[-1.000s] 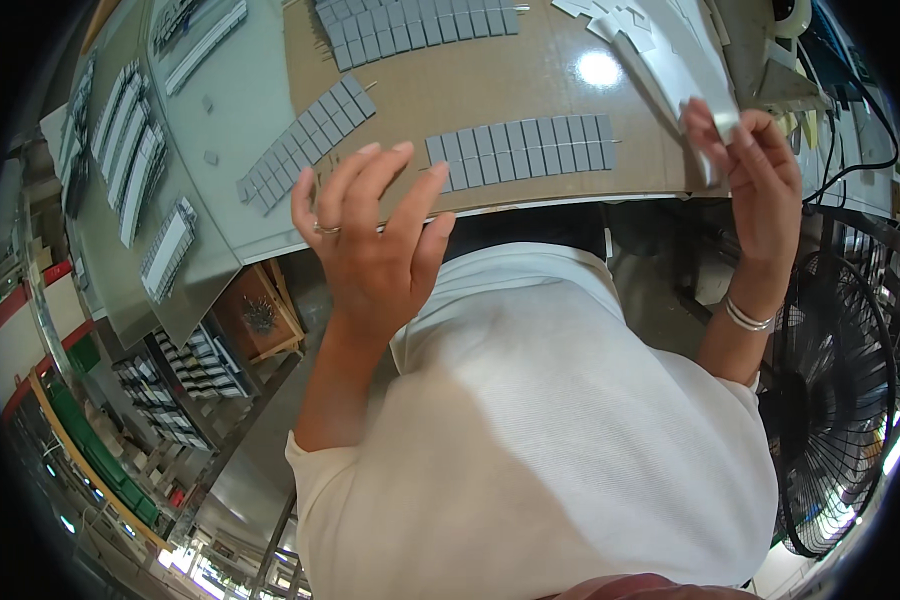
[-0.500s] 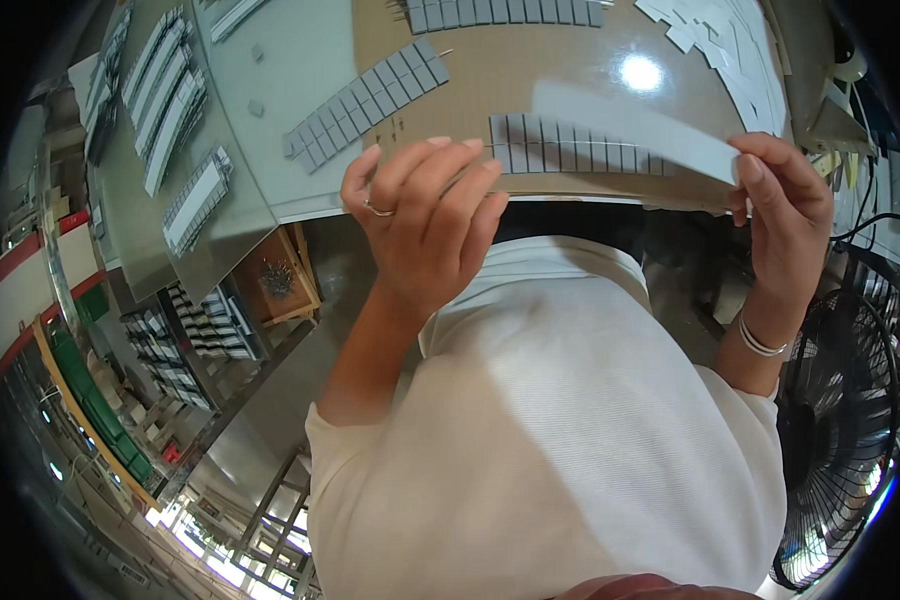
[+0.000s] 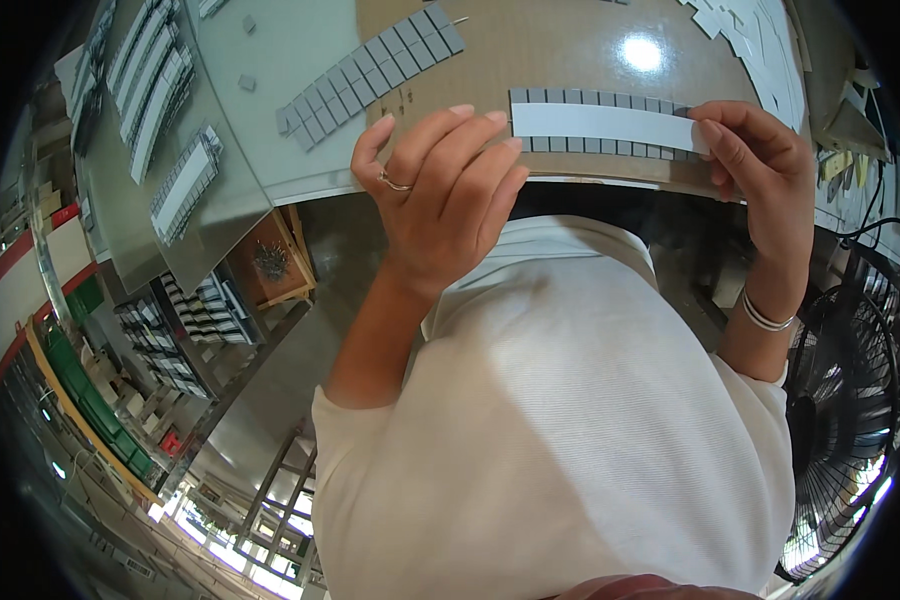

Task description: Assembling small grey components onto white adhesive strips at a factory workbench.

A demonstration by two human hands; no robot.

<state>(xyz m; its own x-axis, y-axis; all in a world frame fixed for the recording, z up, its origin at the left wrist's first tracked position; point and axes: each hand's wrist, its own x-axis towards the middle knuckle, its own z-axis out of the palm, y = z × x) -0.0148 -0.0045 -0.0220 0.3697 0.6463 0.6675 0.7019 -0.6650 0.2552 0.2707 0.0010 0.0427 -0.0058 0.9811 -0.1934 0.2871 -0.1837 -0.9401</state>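
A long white strip [image 3: 600, 122] lies along the middle of a row of small grey blocks [image 3: 570, 146] near the table's front edge. Grey block ends show on both long sides of it. At the right end of the strip, my right hand [image 3: 765, 160] pinches it between thumb and fingers. My left hand [image 3: 445, 195] is at the row's left end, fingers bent but apart, with nothing visible in it. Whether its fingertips touch the row I cannot tell. Beyond it, a second grey block row [image 3: 370, 75] lies slanted, bare on top, with a thin pin sticking out at its upper end.
Loose white strips [image 3: 745, 50] are heaped at the far right. Finished-looking rows with white strips [image 3: 185, 185] lie on the left part of the table [image 3: 260, 130]. A black fan [image 3: 845, 410] stands close by my right arm. An open wooden drawer [image 3: 270, 260] sits below the table at left.
The white strip has come down, from held slanted above the grey row to lying along it. My right hand moved left and lower with it; my left hand shifted slightly right. The view shifted too.
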